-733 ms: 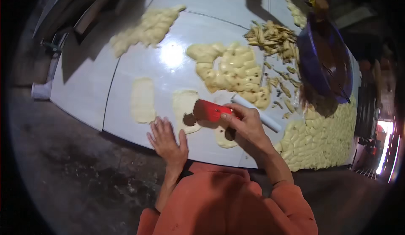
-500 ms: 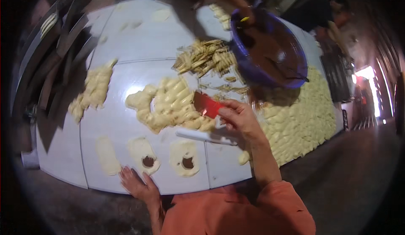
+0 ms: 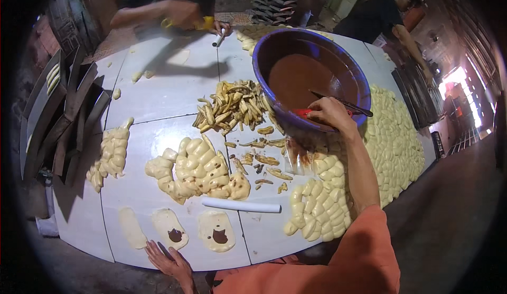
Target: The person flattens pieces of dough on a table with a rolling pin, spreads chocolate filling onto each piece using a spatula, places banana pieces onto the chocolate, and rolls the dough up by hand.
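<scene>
My right hand (image 3: 332,113) grips a red scraper (image 3: 302,112) inside the near rim of a purple tub (image 3: 268,94). Brown paste (image 3: 301,80) lies in the tub, and a dark-handled utensil (image 3: 348,104) leans across its right rim. At the table's front edge my left hand (image 3: 171,262) rests with fingers apart, holding nothing. Just beyond it are three flattened dough pieces: a plain one (image 3: 132,228), a middle one (image 3: 166,220) and a right one (image 3: 215,221). The latter two each carry a dab of brown paste. A white rod (image 3: 241,205) lies behind them.
Dough lumps (image 3: 198,167) sit mid-table beside a heap of banana-like strips (image 3: 232,104). Many dough pieces (image 3: 393,141) cover the right side. Dark metal trays (image 3: 63,125) stand left. Across the table a co-worker's hand (image 3: 185,14) holds something yellow; another person (image 3: 380,17) is far right.
My right hand has moved from the dough lumps up to the tub with the red scraper. My left hand stays by the flattened dough. The view has shifted, and the co-worker's arm has left the tub.
</scene>
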Demonstrator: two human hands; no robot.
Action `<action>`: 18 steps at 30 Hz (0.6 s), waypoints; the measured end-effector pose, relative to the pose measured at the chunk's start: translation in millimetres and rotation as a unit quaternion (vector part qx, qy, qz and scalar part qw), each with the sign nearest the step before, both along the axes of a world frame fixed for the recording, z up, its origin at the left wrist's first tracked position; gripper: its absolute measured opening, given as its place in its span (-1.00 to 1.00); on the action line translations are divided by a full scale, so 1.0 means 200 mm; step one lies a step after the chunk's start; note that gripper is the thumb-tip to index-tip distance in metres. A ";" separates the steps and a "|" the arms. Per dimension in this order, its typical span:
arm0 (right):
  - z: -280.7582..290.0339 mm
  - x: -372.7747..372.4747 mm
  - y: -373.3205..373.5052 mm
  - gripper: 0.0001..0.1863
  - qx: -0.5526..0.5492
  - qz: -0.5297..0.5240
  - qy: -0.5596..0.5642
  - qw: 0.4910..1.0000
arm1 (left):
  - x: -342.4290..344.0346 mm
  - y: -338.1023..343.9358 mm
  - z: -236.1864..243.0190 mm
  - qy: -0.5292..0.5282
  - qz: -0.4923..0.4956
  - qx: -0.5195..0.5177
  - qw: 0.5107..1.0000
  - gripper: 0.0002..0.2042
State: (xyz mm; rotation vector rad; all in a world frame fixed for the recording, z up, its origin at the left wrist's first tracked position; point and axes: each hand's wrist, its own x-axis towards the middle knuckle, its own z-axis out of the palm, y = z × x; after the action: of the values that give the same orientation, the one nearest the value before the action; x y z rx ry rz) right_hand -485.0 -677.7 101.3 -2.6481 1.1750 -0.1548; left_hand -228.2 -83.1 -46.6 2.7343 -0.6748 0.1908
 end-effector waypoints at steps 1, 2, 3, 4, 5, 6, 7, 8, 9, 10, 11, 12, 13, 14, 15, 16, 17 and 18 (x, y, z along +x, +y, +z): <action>0.05 0.01 0.00 -0.61 0.000 0.004 -0.002 1.000 | 0.00 -0.01 0.00 -0.002 0.004 0.000 1.000 -0.42; 0.12 0.03 0.01 -0.63 0.086 -0.033 -0.030 0.995 | 0.00 0.00 0.00 -0.004 0.005 -0.001 1.000 -0.42; 0.16 0.04 0.01 -0.64 0.171 -0.070 -0.056 0.981 | 0.01 0.01 0.00 -0.006 0.005 -0.002 1.000 -0.42; 0.16 0.03 -0.03 -0.61 0.203 -0.070 -0.075 0.974 | 0.00 -0.01 0.00 0.007 0.011 -0.052 0.999 -0.41; 0.17 0.01 -0.04 -0.61 0.203 -0.068 -0.076 0.974 | -0.01 -0.02 0.02 0.006 0.014 -0.052 0.999 -0.41; 0.18 -0.02 -0.05 -0.60 0.259 -0.086 -0.096 0.957 | -0.01 -0.03 0.04 0.000 0.011 -0.041 0.999 -0.41; 0.19 -0.02 -0.04 -0.59 0.316 -0.103 -0.114 0.936 | -0.02 -0.03 0.06 -0.006 0.010 -0.028 1.000 -0.41; 0.13 -0.05 -0.08 -0.61 0.349 -0.079 -0.150 0.922 | -0.02 -0.03 0.05 -0.005 0.010 -0.030 0.999 -0.41; 0.10 -0.10 -0.12 -0.61 0.347 -0.079 -0.149 0.923 | -0.02 -0.03 0.03 -0.014 0.002 -0.036 0.999 -0.41; 0.08 -0.11 -0.13 -0.62 0.370 -0.075 -0.162 0.912 | -0.01 -0.02 0.02 -0.024 -0.003 -0.038 0.999 -0.40; 0.08 -0.11 -0.13 -0.63 0.392 -0.072 -0.174 0.901 | -0.01 -0.01 0.01 -0.024 -0.001 -0.037 0.999 -0.40; 0.06 -0.13 -0.15 -0.62 0.413 -0.109 -0.171 0.888 | -0.01 -0.01 -0.01 -0.023 -0.005 -0.046 0.999 -0.41; 0.09 -0.11 -0.13 -0.62 0.415 -0.106 -0.170 0.887 | -0.01 -0.01 0.00 -0.023 -0.008 -0.052 0.998 -0.42; 0.12 -0.10 -0.10 -0.62 0.403 -0.126 -0.158 0.892 | -0.01 0.00 0.00 -0.022 -0.005 -0.047 0.999 -0.42; 0.15 -0.08 -0.08 -0.63 0.391 -0.145 -0.146 0.897 | 0.00 0.00 0.01 -0.022 -0.002 -0.044 0.999 -0.42; 0.16 -0.07 -0.06 -0.64 0.395 -0.122 -0.149 0.898 | 0.00 0.01 0.01 -0.025 -0.004 -0.047 0.999 -0.41; 0.16 -0.06 -0.04 -0.64 0.397 -0.119 -0.145 0.898 | 0.00 0.02 0.00 -0.028 -0.006 -0.049 0.998 -0.41; 0.17 -0.04 -0.02 -0.64 0.383 -0.115 -0.142 0.905 | 0.00 0.03 -0.01 -0.024 0.005 -0.050 0.998 -0.41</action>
State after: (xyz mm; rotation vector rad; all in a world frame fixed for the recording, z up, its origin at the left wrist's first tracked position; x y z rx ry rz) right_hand -493.9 -681.5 135.6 -1.7377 1.1379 -0.0889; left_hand -228.4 -77.5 -48.4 2.6446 -0.6475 0.2852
